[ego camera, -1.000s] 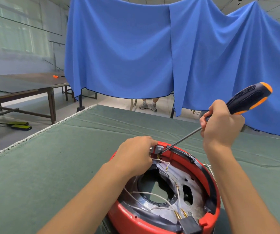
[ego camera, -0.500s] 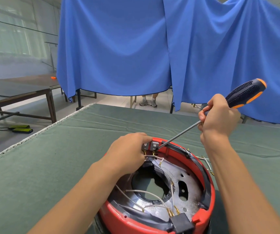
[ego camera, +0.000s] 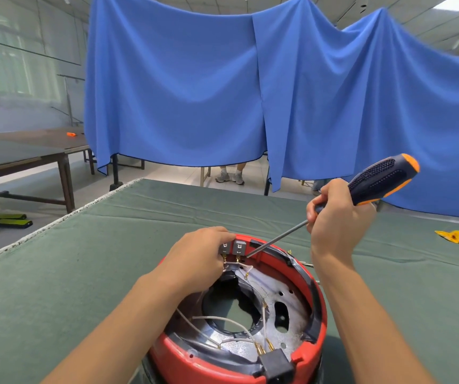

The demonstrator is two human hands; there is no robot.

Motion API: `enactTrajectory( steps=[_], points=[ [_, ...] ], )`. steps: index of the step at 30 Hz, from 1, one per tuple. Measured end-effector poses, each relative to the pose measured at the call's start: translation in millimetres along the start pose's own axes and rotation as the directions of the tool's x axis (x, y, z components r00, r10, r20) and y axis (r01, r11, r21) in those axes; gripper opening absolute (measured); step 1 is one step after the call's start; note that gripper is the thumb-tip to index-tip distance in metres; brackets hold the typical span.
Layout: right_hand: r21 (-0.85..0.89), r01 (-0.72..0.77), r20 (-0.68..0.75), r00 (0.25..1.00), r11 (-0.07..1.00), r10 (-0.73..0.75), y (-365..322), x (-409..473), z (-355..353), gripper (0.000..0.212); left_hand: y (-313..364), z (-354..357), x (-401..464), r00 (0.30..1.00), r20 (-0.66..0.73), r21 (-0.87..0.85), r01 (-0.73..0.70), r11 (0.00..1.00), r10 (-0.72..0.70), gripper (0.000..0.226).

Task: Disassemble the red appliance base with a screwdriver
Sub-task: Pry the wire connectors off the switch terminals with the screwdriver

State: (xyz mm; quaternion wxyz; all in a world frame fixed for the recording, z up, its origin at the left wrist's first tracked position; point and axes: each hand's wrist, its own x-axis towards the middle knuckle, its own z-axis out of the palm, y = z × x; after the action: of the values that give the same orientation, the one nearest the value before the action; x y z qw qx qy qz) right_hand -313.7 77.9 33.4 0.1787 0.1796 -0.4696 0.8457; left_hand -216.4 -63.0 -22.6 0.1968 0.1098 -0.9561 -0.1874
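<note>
The red appliance base (ego camera: pixel 317 303) lies upside down on the green table cloth (ego camera: pixel 56 286), showing a metal plate, white wires and a black connector block at its near rim. My left hand (ego camera: pixel 198 259) grips a small grey terminal block (ego camera: pixel 239 247) at the far rim. My right hand (ego camera: pixel 336 217) holds a screwdriver (ego camera: pixel 380 180) with a black and orange handle. Its thin shaft slants down to the left, and the tip sits at the rim right beside the terminal block.
A yellow scrap (ego camera: pixel 448 236) lies on the cloth at the right. A blue curtain (ego camera: pixel 222 92) hangs behind the table, with a person's feet (ego camera: pixel 229 177) showing below it. Wooden tables (ego camera: pixel 29 153) stand to the left, and green-black objects (ego camera: pixel 12 220) lie on the floor.
The view has shifted slightly between frames. My hands, the screwdriver and the terminal block keep almost the same pose at the far rim.
</note>
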Motion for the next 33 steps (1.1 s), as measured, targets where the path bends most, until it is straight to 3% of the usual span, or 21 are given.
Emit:
enactTrajectory(
  steps=[9, 16, 33],
  points=[
    [0.064, 0.003, -0.018, 1.0, 0.998, -0.002, -4, -3, 4, 0.022, 1, -1, 1, 1.0, 0.021, 0.025, -0.01, 1.0, 0.009, 0.055],
    [0.084, 0.032, 0.046, 0.998, 0.996, -0.036, 1, -15, 6, 0.034, 4, -3, 0, 1.0, 0.027, 0.031, -0.016, 0.999, 0.015, 0.051],
    [0.064, 0.085, 0.005, 0.996, 0.994, -0.085, 3, -14, 3, 0.019, 3, -3, -1, 0.999, 0.037, 0.054, -0.001, 0.999, -0.001, 0.055]
  ],
)
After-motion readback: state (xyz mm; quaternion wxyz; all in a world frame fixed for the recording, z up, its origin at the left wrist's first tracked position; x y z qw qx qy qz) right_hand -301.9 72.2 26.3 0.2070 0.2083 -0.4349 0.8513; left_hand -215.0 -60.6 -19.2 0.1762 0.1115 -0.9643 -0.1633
